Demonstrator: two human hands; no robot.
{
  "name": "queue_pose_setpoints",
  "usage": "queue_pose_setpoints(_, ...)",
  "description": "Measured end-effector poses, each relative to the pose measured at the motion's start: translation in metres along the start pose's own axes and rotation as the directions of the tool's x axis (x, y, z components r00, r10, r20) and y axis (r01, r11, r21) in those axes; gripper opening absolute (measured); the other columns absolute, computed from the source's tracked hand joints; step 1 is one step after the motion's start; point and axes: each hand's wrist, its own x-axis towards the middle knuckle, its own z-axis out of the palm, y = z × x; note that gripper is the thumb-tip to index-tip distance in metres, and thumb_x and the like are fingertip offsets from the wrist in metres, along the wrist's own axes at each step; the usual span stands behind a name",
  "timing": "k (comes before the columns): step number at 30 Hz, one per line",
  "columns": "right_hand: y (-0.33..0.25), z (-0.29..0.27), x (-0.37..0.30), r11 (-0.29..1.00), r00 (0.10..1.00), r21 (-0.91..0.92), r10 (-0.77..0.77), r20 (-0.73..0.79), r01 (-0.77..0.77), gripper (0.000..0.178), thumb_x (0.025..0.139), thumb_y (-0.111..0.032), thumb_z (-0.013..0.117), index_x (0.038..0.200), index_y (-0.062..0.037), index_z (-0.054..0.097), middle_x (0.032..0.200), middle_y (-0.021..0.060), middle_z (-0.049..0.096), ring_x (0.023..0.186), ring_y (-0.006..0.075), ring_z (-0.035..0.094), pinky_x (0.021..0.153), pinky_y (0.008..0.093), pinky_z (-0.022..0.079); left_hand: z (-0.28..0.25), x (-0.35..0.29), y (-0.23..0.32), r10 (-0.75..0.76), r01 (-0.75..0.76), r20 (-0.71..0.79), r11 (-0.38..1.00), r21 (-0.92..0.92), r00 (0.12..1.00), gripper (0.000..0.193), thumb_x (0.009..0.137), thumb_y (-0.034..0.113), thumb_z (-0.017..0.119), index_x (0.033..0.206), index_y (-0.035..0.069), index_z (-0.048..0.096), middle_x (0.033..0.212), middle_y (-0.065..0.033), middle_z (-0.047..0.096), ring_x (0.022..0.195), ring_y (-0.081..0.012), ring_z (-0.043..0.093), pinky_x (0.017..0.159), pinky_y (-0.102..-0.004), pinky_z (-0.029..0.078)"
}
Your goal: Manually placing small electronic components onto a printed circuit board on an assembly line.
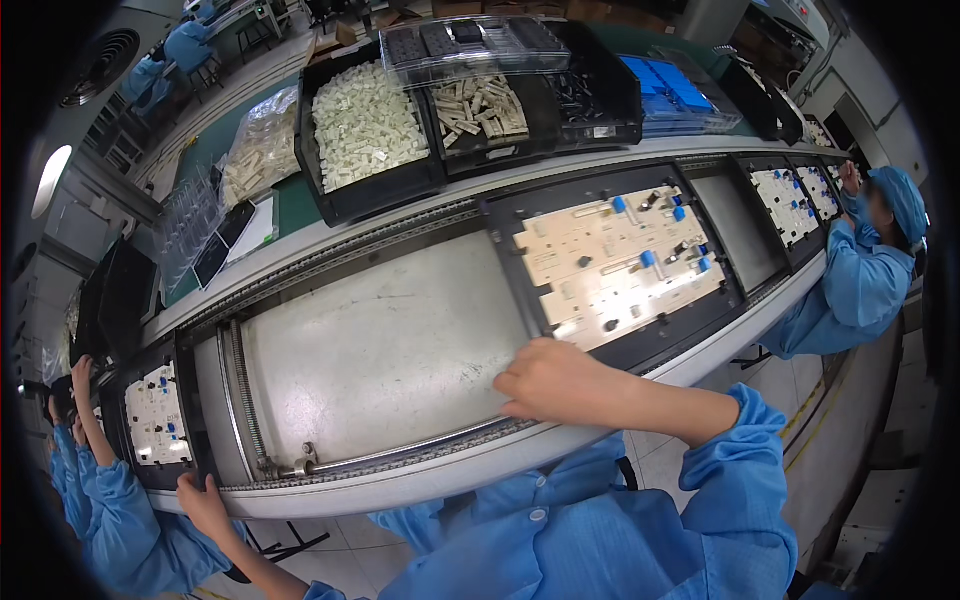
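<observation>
My right hand (550, 382) is closed, its fingers curled at the near left corner of a black carrier frame (516, 270); the fingertips are hidden. In that frame lies a pale circuit board (620, 265) fitted with blue and black components and a few clear, rod-like parts. At the lower left, my left hand (205, 503) rests by the conveyor's near rail, thumb and finger apart and nothing visible between them. Just beyond it, a second black carrier frame (190, 420) bears another populated board (157, 418).
Bare metal plate (390, 330) shows between the carriers. Behind the conveyor stand black bins with white connectors (368, 125) and beige parts (478, 108), a clear lidded tray (475, 50) and blue parts (665, 82). Co-workers flank me: one at right (860, 265), others at left (120, 520).
</observation>
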Motion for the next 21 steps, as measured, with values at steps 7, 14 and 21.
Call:
queue_pose_setpoints(7, 0.025, -0.019, -0.029, 0.929, 0.942, -0.239, 0.316, 0.113, -0.283, 0.021, 0.074, -0.023, 0.069, 0.083, -0.0058, 0.061, 0.071, 0.0117, 0.062, 0.072, 0.0300, 0.063, 0.068, 0.0401, 0.050, -0.005, 0.005, 0.008, 0.030, -0.027, -0.022, 0.991, 0.128, 0.999, 0.034, 0.084, 0.027, 0.064, 0.071, -0.001, 0.049, 0.073, -0.0156, 0.048, 0.076, -0.0356, 0.049, 0.068, -0.0461, 0.039)
queue_pose_setpoints(14, 0.096, -0.068, 0.022, 0.961, 0.925, -0.103, 0.215, -0.312, -0.258, 0.012, 0.078, -0.014, 0.061, 0.087, -0.0062, 0.063, 0.086, 0.0112, 0.062, 0.083, 0.0298, 0.060, 0.072, 0.0389, 0.050, -0.026, -0.009, 0.053, 0.136, -0.137, 0.021, 0.989, 0.053, 0.991, 0.041, 0.084, 0.027, 0.063, 0.060, 0.000, 0.044, 0.070, -0.0150, 0.046, 0.072, -0.0343, 0.045, 0.066, -0.0453, 0.037)
queue_pose_setpoints(21, 0.184, -0.115, 0.140, 0.932, 0.835, -0.083, 0.272, -0.479, -0.352, 0.011, 0.075, -0.009, 0.062, 0.084, -0.0042, 0.064, 0.085, 0.0140, 0.064, 0.083, 0.0321, 0.062, 0.074, 0.0398, 0.049, -0.059, -0.052, 0.168, 0.365, -0.315, 0.083, 0.880, -0.356, 0.927, 0.036, 0.077, 0.020, 0.069, 0.060, 0.002, 0.044, 0.069, -0.0144, 0.045, 0.072, -0.0329, 0.045, 0.064, -0.0425, 0.037)
